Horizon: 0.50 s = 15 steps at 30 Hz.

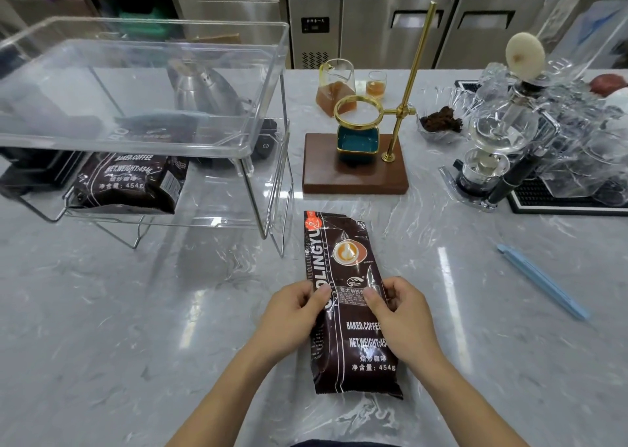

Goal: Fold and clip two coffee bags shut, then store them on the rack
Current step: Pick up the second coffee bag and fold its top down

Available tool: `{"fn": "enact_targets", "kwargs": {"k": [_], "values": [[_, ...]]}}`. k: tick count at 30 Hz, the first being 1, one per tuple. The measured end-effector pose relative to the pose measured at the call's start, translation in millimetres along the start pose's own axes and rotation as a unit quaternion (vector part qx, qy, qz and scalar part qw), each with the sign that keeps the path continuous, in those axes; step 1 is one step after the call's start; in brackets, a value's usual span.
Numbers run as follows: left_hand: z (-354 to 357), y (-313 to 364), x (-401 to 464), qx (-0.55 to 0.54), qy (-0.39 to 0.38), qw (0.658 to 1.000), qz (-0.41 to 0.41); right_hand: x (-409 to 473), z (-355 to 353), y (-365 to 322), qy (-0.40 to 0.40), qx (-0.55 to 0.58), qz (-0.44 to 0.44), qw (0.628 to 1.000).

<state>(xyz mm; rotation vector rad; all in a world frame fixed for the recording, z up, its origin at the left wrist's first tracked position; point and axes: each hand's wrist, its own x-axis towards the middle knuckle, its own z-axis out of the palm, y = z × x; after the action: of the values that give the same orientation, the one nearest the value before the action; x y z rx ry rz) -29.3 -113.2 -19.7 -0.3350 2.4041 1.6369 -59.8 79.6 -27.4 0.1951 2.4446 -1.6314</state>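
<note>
A dark brown coffee bag [346,263] lies flat on the marble counter, its top end pointing away from me. My left hand [292,314] pinches its left edge and my right hand [397,314] pinches its right edge, both near the bag's middle. A second coffee bag [129,183] rests on the lower shelf of the clear rack [268,133] at the left. A long light-blue clip [543,281] lies on the counter to the right, apart from both hands.
A pour-over stand [356,171] with a brass pole stands behind the bag. Glass pitcher [336,88], small glass, a dish of coffee grounds [441,122] and a siphon brewer [499,147] fill the back right. A kettle shows behind the rack.
</note>
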Motion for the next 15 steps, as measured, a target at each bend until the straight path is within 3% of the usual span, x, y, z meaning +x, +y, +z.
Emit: {"fn": "enact_targets", "kwargs": {"k": [7,15], "values": [[-8.1,-2.1,5.0,-0.117,-0.088,0.988,-0.04,-0.9,-2.2,-2.8,-0.004,-0.001,0.006,1.0],[-23.2,0.2,2.7,-0.141,-0.153,0.978,0.007,-8.6,-4.8,-4.2,0.004,0.023,0.008,1.0]]}}
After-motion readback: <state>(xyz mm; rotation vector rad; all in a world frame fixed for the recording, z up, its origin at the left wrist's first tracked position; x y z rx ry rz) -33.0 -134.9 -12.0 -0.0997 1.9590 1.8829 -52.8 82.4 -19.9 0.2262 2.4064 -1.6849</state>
